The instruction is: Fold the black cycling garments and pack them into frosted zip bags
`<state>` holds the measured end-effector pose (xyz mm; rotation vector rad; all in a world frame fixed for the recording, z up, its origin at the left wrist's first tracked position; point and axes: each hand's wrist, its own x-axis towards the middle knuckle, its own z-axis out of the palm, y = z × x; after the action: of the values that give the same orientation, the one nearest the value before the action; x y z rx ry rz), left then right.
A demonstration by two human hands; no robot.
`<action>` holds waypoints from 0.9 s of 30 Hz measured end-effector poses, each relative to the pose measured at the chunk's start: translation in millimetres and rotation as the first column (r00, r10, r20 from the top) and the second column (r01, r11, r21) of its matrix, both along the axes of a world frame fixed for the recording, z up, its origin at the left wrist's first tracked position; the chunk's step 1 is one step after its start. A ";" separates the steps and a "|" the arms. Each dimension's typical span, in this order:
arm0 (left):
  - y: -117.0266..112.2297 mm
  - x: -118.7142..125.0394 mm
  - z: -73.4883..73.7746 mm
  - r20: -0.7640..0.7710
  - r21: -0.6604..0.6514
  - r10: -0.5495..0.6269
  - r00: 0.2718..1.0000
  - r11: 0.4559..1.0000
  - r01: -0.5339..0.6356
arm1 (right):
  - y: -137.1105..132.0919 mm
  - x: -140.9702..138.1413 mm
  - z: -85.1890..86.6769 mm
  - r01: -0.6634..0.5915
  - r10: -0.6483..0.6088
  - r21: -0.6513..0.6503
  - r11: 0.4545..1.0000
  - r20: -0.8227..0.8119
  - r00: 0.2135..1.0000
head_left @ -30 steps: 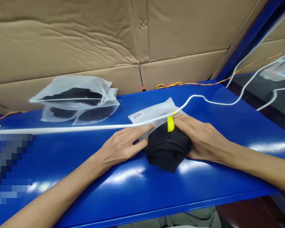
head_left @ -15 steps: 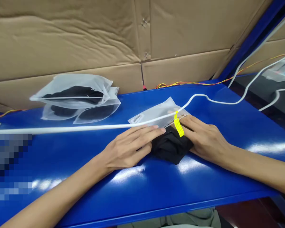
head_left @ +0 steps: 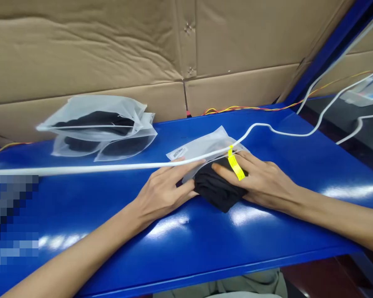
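A folded black cloth (head_left: pixel 217 190) lies between my two hands at the mouth of a frosted plastic bag (head_left: pixel 213 138) with a barcode label. My right hand (head_left: pixel 262 180) grips the cloth from the right, thumb across its top; its other fingers are partly hidden by cloth and bag. On the other side, my left hand (head_left: pixel 166 186) holds the bag's near left edge, its thumb against the cloth's left end. The far part of the bag lies flat. Whether any cloth is inside it, I cannot tell.
A white cable (head_left: pixel 112 169) with a yellow tag (head_left: pixel 236 165) crosses in front of the bag and right hand. Frosted bags (head_left: pixel 104 120) with black contents lie at the back left of the blue table (head_left: pixel 205 248). Cardboard (head_left: pixel 112 49) stands behind; twisted wires (head_left: pixel 236 108) run along its foot.
My right thumb has come over the top of the black cloth. The left fingers have drawn back off the cloth to the bag's edge, and more cloth shows.
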<state>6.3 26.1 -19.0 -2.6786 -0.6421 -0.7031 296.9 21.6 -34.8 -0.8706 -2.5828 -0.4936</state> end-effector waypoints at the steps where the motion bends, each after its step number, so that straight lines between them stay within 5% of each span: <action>1: -0.1 0.5 0.2 0.010 0.008 -0.009 1.000 1.000 0.009 | 0.1 0.6 0.7 0.001 -0.002 0.009 1.000 0.025 1.000; 20: -17.4 17.3 11.5 0.127 -0.212 -0.152 0.980 0.961 0.177 | -12.1 -10.0 -3.1 0.181 -0.206 0.247 0.952 0.078 0.976; 27: -12.4 10.2 8.8 0.177 -0.370 0.006 0.984 0.927 0.060 | -5.1 -3.8 -3.7 -0.020 0.026 0.076 0.997 -0.069 0.997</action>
<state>16.5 13.7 -10.2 -2.9990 -0.8636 -0.9131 293.2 16.5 -38.5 -0.8172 -2.4910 -0.5410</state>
